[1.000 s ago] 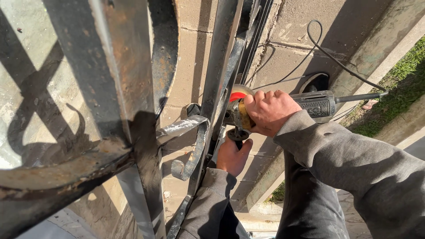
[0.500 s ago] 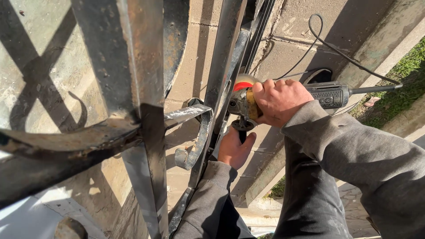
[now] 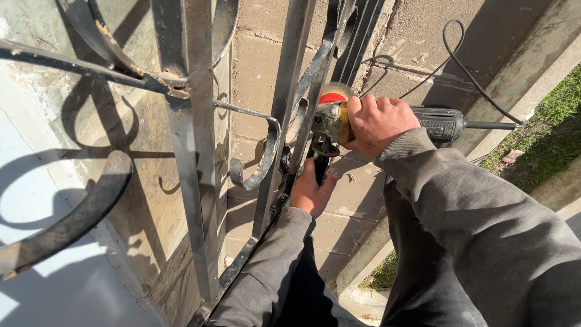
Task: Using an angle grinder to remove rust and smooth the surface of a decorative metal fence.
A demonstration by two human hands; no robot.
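An angle grinder (image 3: 436,124) with a dark body and a red and tan disc (image 3: 333,95) is pressed against a vertical bar of a black wrought-iron grille (image 3: 200,181). My right hand (image 3: 376,124) is wrapped over the grinder's head, just behind the disc. My left hand (image 3: 311,191) sits below it, closed around the black side handle (image 3: 321,168) that points downward. Both arms wear grey sleeves. The disc's contact point with the bar is partly hidden by the metal.
The grille has curled scrolls (image 3: 257,163) and stands against a pale block wall (image 3: 254,72). A black power cord (image 3: 466,66) loops from the grinder across the paved ground. Grass (image 3: 544,139) borders a concrete kerb at the right.
The view has tilted so the grille's scrolls and cross bar sit higher and further left. Both hands keep the same grip on the grinder at the same bar.
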